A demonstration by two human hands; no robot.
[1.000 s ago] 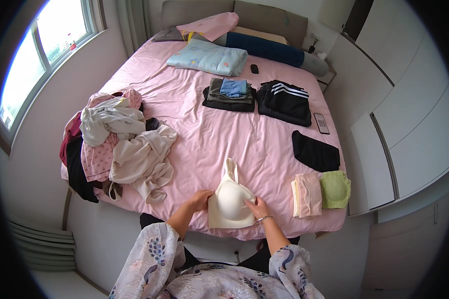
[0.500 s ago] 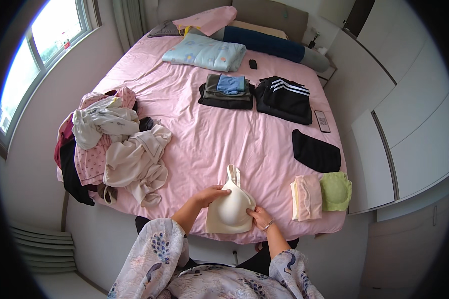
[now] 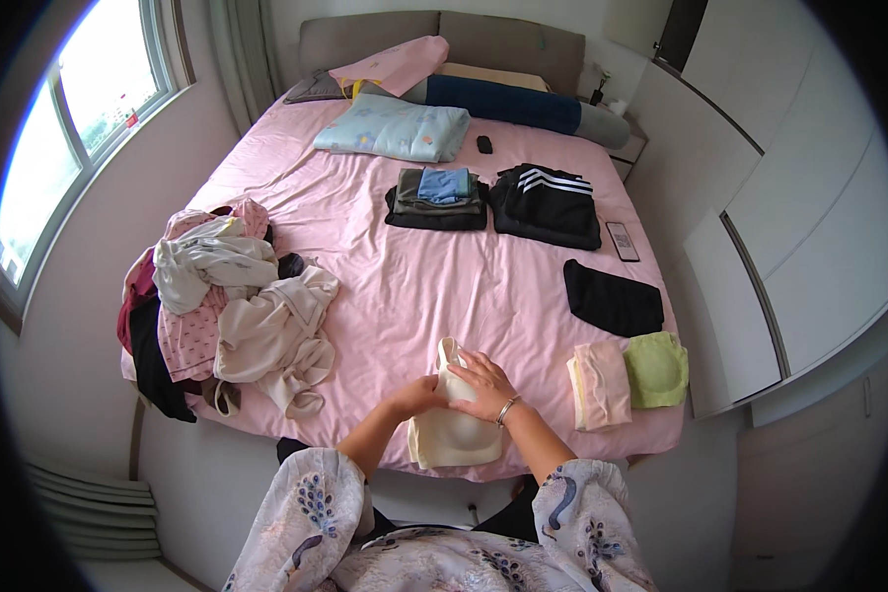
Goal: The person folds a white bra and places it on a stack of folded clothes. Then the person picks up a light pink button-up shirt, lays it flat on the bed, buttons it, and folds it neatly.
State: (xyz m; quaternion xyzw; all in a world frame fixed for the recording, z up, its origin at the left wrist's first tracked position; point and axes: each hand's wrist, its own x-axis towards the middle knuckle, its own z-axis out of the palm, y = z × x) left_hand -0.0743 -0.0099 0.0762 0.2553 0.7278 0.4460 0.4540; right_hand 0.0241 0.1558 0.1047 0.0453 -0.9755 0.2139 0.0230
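A cream bra [image 3: 454, 442] lies folded at the bed's near edge, cups facing up and its strap pointing toward the headboard. At its left edge, my left hand [image 3: 419, 397] grips it, the fingertips partly hidden beside my other hand. Across the upper part of the cup rests my right hand [image 3: 481, 388], its fingers stretched out flat and a bracelet on the wrist. Right of the bra sit a small folded pink-and-cream stack [image 3: 600, 387] and a green bra [image 3: 657, 370].
A loose heap of clothes [image 3: 266, 331] covers the left side of the pink bed [image 3: 395, 286]. Farther back are folded dark clothes [image 3: 436, 202], black striped garments [image 3: 548, 209], a folded black piece [image 3: 614, 299], a phone [image 3: 623, 242] and a light-blue quilt [image 3: 395, 128].
My right hand has left the bra's lower right edge and moved up and left onto the cup. The strap end now lies lower, partly behind the fingers. The view has shifted slightly.
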